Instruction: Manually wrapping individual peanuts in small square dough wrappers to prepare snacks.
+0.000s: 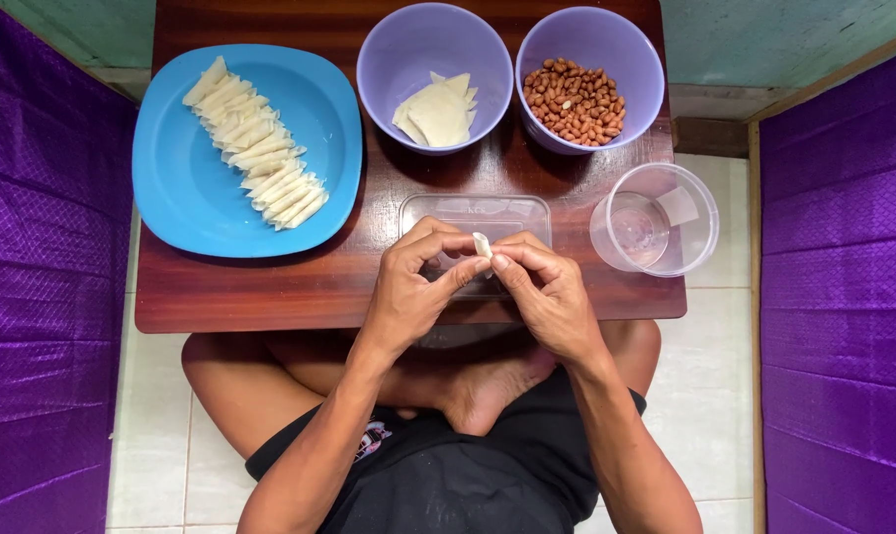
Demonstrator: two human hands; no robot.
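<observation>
pale dough wrapper point(482, 243) pinched between fingertips of left hand point(415, 287) and right hand point(545, 293), fingers closed on it, held above clear lid point(474, 212) on wooden table point(270, 287). folded pieces point(256, 148) lined on blue plate point(171, 188).

Table point(270, 292): dark reddish wood, smooth, lightly glossy.
Plate point(181, 188): blue plastic, smooth, soft sheen.
Two bowls point(394, 49) point(636, 49): lilac plastic, matt.
Cup point(700, 232) and flat lid point(527, 210): clear, glossy plastic.
Wrappers point(438, 111): pale thin dough, matt; folded pieces point(260, 148) alike.
Peanuts point(575, 101): reddish-brown skins, slight shine.
Side cloth point(43, 297): purple quilted fabric, satiny.
Floor point(710, 386): pale glazed tiles.
</observation>
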